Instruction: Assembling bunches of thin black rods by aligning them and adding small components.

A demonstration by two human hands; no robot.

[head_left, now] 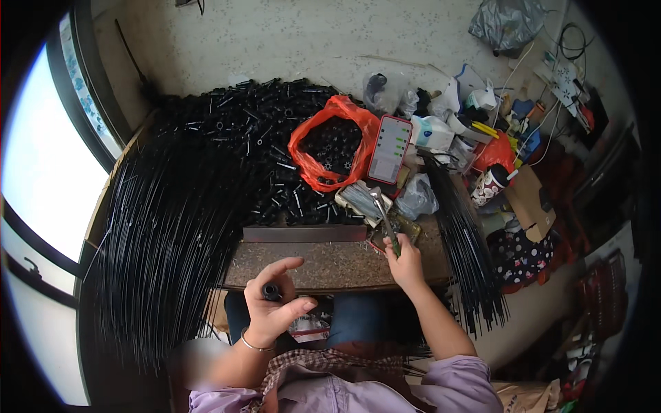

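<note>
My left hand (274, 313) is raised over the front edge of the table, thumb and index finger spread apart. A short black tubular part (271, 291) sits in its curled fingers, its hollow end facing up. To the right, my right hand (406, 264) is closed round the green handle of a slim hand tool (385, 220) with a metal head; its exact kind is unclear. The tool's head lies over a wrapped, pale block (361, 201). Left of that block, a dark flat bar (304, 233) runs along the front of a heap of black tubular parts (231, 124).
Long thin black rods (165, 234) hang over the table's left side, another bundle (468, 241) over its right. An orange-red plastic bag (303, 155) holds small black pieces. Beside it lies a phone (390, 148). A patterned cup (489, 184) stands among clutter at right.
</note>
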